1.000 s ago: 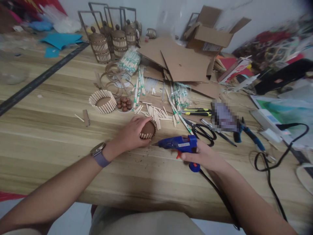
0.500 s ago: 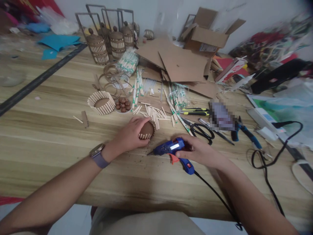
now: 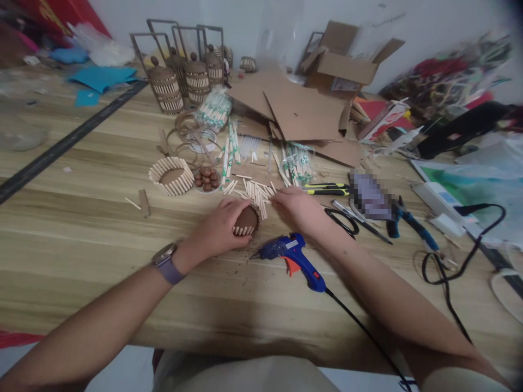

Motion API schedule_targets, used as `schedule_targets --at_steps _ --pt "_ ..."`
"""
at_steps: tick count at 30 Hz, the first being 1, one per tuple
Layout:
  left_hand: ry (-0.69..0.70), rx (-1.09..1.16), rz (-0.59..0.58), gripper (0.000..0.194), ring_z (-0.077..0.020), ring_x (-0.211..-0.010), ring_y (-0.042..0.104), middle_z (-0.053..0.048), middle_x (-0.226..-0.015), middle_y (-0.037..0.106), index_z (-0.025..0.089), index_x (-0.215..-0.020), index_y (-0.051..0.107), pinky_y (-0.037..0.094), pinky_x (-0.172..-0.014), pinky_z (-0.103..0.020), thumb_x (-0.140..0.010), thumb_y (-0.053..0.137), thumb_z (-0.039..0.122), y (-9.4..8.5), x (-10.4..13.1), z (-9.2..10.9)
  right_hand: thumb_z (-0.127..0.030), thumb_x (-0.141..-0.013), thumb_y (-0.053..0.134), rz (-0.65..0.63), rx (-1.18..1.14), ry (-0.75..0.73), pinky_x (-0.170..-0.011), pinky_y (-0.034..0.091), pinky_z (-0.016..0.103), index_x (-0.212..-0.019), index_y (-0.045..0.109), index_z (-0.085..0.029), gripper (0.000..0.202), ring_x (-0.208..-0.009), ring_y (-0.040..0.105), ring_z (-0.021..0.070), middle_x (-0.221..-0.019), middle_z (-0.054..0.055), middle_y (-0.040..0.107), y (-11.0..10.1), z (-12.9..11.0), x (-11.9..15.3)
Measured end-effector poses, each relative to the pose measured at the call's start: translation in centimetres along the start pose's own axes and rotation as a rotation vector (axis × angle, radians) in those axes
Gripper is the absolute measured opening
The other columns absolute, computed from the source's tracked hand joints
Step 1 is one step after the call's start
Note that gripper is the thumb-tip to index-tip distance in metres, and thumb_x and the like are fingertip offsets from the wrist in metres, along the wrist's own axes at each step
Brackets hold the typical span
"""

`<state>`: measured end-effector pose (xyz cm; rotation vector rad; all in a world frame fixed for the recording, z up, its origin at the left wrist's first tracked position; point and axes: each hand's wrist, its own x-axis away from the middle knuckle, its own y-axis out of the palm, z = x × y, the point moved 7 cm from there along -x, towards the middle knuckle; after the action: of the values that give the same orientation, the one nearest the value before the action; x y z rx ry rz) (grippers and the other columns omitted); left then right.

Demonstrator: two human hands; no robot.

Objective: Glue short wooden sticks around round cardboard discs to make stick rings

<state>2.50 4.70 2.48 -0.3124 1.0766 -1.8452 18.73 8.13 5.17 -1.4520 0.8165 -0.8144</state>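
Observation:
My left hand (image 3: 224,223) grips the edge of a round brown cardboard base (image 3: 246,218), with a row of short pale sticks standing along its near rim. My right hand (image 3: 296,209) reaches over the table, its fingers drawn together at the right edge of a pile of short wooden sticks (image 3: 255,191). Whether a stick is between those fingertips is hidden. A blue glue gun (image 3: 286,247) with an orange trigger lies below my right forearm, its nozzle pointing left towards the base.
A stick-walled ring (image 3: 171,177) and a dish of brown beads (image 3: 206,178) sit to the left. Scissors (image 3: 342,222), pliers (image 3: 417,223) and a cutter (image 3: 327,189) lie right. Lantern-like stick containers (image 3: 165,90), cardboard sheets (image 3: 304,111) and an open box (image 3: 341,65) stand behind.
My right hand has let go of the glue gun, which now lies on the table. That hand has moved up and left to the stick pile. My left hand keeps its hold on the base.

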Motion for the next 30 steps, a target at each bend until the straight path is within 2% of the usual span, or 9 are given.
schedule_targets --at_steps 4,8,13,17,19,22,25,28,30 --pt "-0.001 0.010 -0.012 0.076 -0.0330 -0.133 0.050 -0.011 -0.138 0.060 0.022 -0.143 0.044 0.045 -0.110 -0.053 -0.072 0.073 0.021 0.1 0.0 0.0 -0.010 -0.096 0.053 -0.037 0.016 0.012 -0.076 0.042 0.029 -0.094 0.072 -0.015 0.019 -0.094 0.064 0.0238 -0.097 0.012 0.070 0.2 -0.2 -0.8" --pt "0.006 0.014 -0.010 0.075 -0.0324 -0.133 0.050 -0.012 -0.139 0.060 0.020 -0.142 0.045 0.045 -0.112 -0.052 -0.073 0.072 0.021 0.1 0.0 0.0 -0.003 -0.089 0.056 -0.056 -0.064 0.002 -0.076 0.042 0.028 -0.088 0.070 -0.014 0.018 -0.091 0.063 0.0225 -0.092 0.011 0.069 0.3 0.0 -0.4" --pt "-0.014 0.008 -0.013 0.074 -0.0326 -0.134 0.049 -0.013 -0.140 0.059 0.018 -0.142 0.046 0.044 -0.112 -0.051 -0.072 0.072 0.022 0.1 0.0 0.0 -0.002 -0.088 0.054 -0.063 -0.110 0.000 -0.074 0.041 0.027 -0.093 0.068 -0.014 0.019 -0.088 0.064 0.0218 -0.093 0.010 0.069 0.6 0.2 -0.2" --pt "-0.021 0.016 -0.032 0.074 -0.0331 -0.134 0.048 -0.014 -0.140 0.059 0.017 -0.142 0.046 0.044 -0.113 -0.052 -0.072 0.072 0.023 0.1 -0.1 0.0 -0.003 -0.085 0.056 -0.121 -0.164 0.002 -0.075 0.042 0.026 -0.092 0.067 -0.015 0.018 -0.087 0.063 0.0213 -0.093 0.010 0.069 0.7 0.2 -0.2" --pt "-0.026 0.017 -0.033 0.074 -0.0328 -0.134 0.048 -0.013 -0.140 0.058 0.018 -0.142 0.046 0.044 -0.113 -0.052 -0.073 0.072 0.023 0.1 -0.1 0.0 -0.003 -0.084 0.056 -0.134 -0.170 -0.003 -0.074 0.042 0.026 -0.087 0.066 -0.015 0.017 -0.085 0.062 0.0208 -0.092 0.011 0.069 0.4 0.1 -0.1" --pt "-0.030 0.014 -0.038 0.074 -0.0332 -0.134 0.048 -0.014 -0.140 0.058 0.016 -0.142 0.046 0.043 -0.113 -0.052 -0.073 0.072 0.023 0.0 -0.1 0.1 -0.005 -0.083 0.055 -0.064 -0.194 0.039 -0.069 0.040 0.026 -0.082 0.063 -0.016 0.014 -0.077 0.059 0.0191 -0.086 0.009 0.066 -0.9 0.3 0.4" --pt "-0.024 0.009 -0.041 0.072 -0.0334 -0.134 0.048 -0.014 -0.140 0.059 0.015 -0.141 0.046 0.043 -0.113 -0.053 -0.074 0.072 0.024 0.0 -0.1 0.1 -0.010 -0.080 0.057 -0.026 -0.367 0.041 -0.062 0.037 0.024 -0.079 0.059 -0.019 0.009 -0.065 0.054 0.0152 -0.072 0.001 0.060 -1.9 -0.2 1.0" --pt "-0.010 0.010 -0.029 0.072 -0.0327 -0.133 0.049 -0.013 -0.140 0.059 0.017 -0.141 0.045 0.044 -0.113 -0.051 -0.074 0.072 0.024 0.0 -0.1 0.0 -0.014 -0.080 0.059 -0.102 -0.613 -0.032 -0.060 0.036 0.022 -0.077 0.059 -0.019 0.006 -0.060 0.051 0.0122 -0.065 -0.005 0.056 -1.9 -1.9 1.5" --pt "0.002 0.014 -0.020 0.073 -0.0330 -0.133 0.049 -0.013 -0.139 0.060 0.017 -0.141 0.046 0.044 -0.112 -0.051 -0.073 0.072 0.023 0.1 -0.1 0.0 -0.014 -0.079 0.060 -0.140 -0.685 -0.046 -0.060 0.036 0.022 -0.079 0.061 -0.019 0.005 -0.059 0.051 0.0116 -0.064 -0.005 0.056 -1.6 -2.9 1.7"
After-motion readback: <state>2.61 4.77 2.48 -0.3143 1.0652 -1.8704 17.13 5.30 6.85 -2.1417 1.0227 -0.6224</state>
